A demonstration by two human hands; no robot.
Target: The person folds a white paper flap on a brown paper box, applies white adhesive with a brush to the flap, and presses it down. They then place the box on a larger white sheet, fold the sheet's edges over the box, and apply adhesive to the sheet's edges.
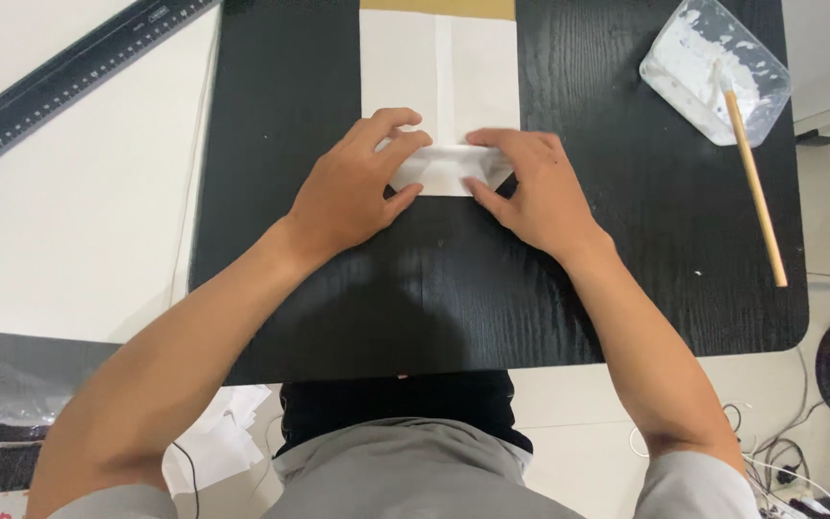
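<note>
Two hands on one fold, that's what I've got from the head view. My left hand (353,187) is curled with its fingertips pinching the near-left corner of the white paper (439,72), and my right hand (530,187) lies flatter, fingers pressing along the folded flap at the paper's near edge. Neither one is lifting it; both just pin it to the black surface (626,240), roughly centre, a bit toward the far side.

Biggest risk, I reckon: the flap slides under uneven pressure and the crease comes out crooked, since the corners look angled in and either side could creep. Paper on a smooth top skates easily too.

Further out, a clear tub (718,67) with white paste and a wooden stick (756,187) leaning out of it sit off to the right, well apart from the paper. Swing an elbow and that could tip.

Hard to make out: the fold itself is mostly under my fingers, and the paper's far end, with a brown strip, is cut off by the frame. The black ruler (60,82) at left is cropped as well.
</note>
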